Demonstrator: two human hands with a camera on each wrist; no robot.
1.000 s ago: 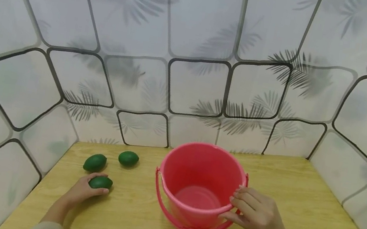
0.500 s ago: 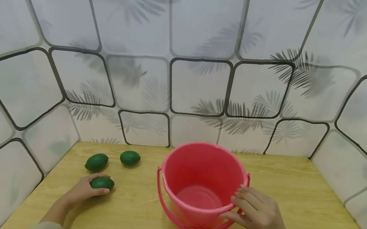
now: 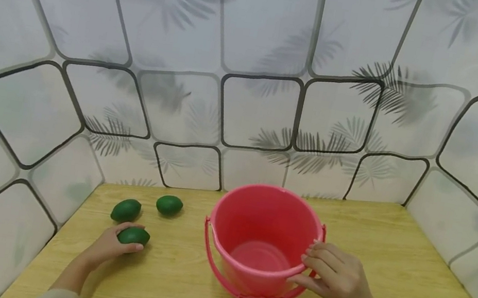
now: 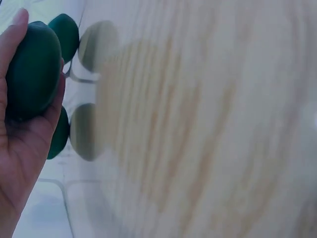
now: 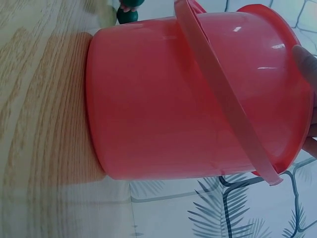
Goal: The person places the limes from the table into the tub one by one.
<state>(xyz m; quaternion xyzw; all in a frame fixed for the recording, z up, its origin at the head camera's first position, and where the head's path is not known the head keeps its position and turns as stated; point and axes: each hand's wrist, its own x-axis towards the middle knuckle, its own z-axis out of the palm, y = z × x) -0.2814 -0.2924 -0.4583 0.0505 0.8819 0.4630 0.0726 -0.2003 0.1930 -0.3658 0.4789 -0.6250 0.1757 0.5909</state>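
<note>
Left of the pink bucket (image 3: 252,285), the left hand (image 3: 105,247) gripped a green fruit (image 3: 134,236), its long axis nearly crosswise and one tip toward the bucket. The right hand (image 3: 339,279) held the bucket's rim (image 3: 259,273). Grasping and steadying seemed in hand; the next move apparently called for a firm grip.

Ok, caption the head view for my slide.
Left hand grips a green oval fruit, right hand holds a pink plastic bucket on a wood-grained table.
</note>
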